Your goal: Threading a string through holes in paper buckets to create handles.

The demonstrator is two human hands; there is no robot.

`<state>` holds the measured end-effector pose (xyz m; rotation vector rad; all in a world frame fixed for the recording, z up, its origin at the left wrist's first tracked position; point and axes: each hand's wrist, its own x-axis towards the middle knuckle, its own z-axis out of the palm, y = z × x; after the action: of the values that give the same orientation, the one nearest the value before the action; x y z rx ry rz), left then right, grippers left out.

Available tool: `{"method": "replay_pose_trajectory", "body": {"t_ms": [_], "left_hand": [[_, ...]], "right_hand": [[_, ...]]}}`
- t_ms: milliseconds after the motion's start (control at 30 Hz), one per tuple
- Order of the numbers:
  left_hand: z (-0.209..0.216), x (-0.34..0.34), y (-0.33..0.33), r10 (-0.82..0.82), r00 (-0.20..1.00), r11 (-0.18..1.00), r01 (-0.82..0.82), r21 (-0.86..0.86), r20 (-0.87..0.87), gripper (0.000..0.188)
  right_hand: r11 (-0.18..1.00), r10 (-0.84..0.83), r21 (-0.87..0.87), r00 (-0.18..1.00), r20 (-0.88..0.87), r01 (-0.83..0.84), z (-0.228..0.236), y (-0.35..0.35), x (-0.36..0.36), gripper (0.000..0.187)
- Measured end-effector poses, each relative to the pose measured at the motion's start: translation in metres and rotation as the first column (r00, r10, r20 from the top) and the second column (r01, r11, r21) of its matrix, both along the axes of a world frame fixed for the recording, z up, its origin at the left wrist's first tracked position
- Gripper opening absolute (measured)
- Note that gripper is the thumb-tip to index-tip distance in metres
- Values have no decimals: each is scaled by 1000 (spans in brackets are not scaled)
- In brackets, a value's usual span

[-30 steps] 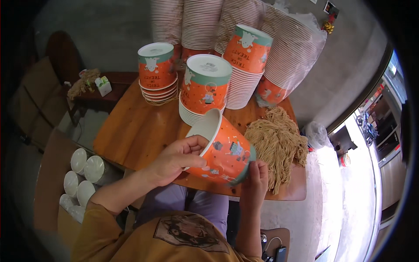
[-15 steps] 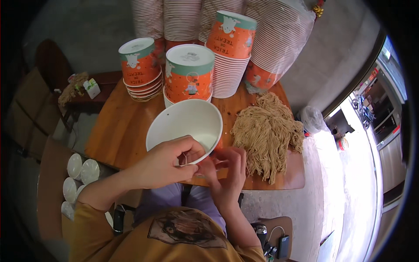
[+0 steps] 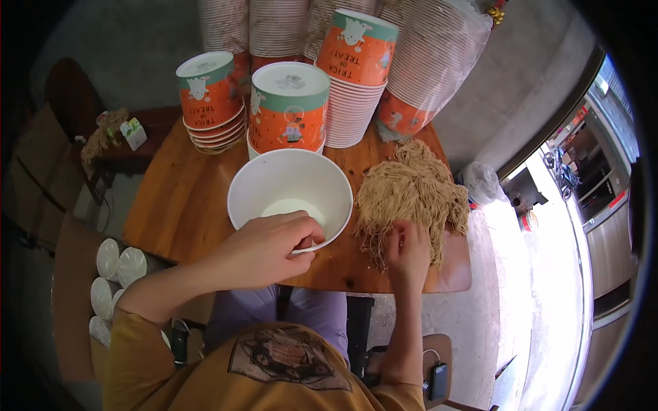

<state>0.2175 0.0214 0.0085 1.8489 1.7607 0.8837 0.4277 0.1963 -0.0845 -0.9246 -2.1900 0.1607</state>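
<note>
My left hand pinches the near rim of a white paper bucket, its thumb outside and its fingers curled over the edge. The bucket's mouth faces up toward me, showing a bare white inside. To the right, my right hand is at the near side of a heap of tan cords. Its fingertips are drawn together among the loose strands; how many they hold is too small to see.
Behind the bucket, upside-down stacks of orange and green paper buckets stand on the wooden table. A plastic-wrapped stack leans at the back right. An open carton with several white buckets sits at lower left.
My right hand has left the bucket's rim and moved right to the cord heap. My left hand keeps its hold on the rim, and the bucket now opens more toward me.
</note>
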Motion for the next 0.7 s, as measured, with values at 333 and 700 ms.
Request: {"method": "replay_pose_trajectory", "body": {"t_ms": [333, 700], "left_hand": [[-10, 15, 3, 97, 972, 860, 25, 510, -212, 27], [-57, 44, -24, 119, 385, 985, 70, -158, 915, 32]], "right_hand": [[867, -37, -486, 959, -282, -109, -11, -27, -1, 7], [146, -151, -655, 638, -755, -741, 10, -111, -20, 5]]}}
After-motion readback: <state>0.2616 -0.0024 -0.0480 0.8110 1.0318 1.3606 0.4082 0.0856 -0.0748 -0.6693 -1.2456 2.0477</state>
